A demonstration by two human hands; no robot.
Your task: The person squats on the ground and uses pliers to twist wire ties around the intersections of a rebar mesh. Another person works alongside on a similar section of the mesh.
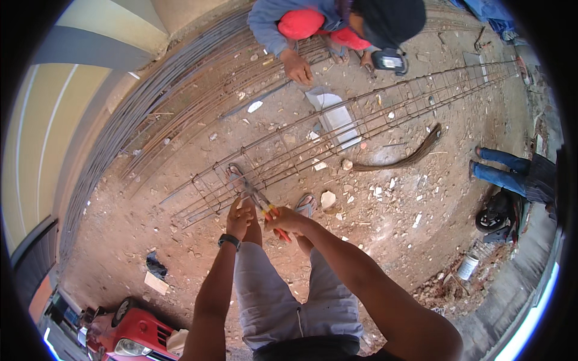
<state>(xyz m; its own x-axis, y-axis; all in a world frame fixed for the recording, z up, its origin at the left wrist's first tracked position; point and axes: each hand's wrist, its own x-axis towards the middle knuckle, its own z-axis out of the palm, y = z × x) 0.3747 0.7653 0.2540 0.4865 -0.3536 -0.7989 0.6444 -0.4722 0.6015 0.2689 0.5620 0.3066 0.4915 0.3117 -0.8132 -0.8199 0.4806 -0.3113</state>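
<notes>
My right hand (291, 221) is closed round the red and yellow handles of a pair of pliers (265, 207). The grey jaws point away from me, towards the near end of a long rebar cage (242, 150). Beside the pliers is my left hand (240, 221), a dark watch on its wrist. Its fingers are curled near the cage's closest bars; whatever they may pinch is too small to make out. The cage, long rods joined by square stirrups, runs from my feet to the far right. My sandalled feet stand at its near end.
Across the cage a person crouches, one hand (297, 67) low over the ground. Loose steel rods (138, 99) lie along the left wall. A pale slab (341, 123) sits under the cage, and a curved bundle of wire (409, 157) lies right of it. Stone chips litter the dirt.
</notes>
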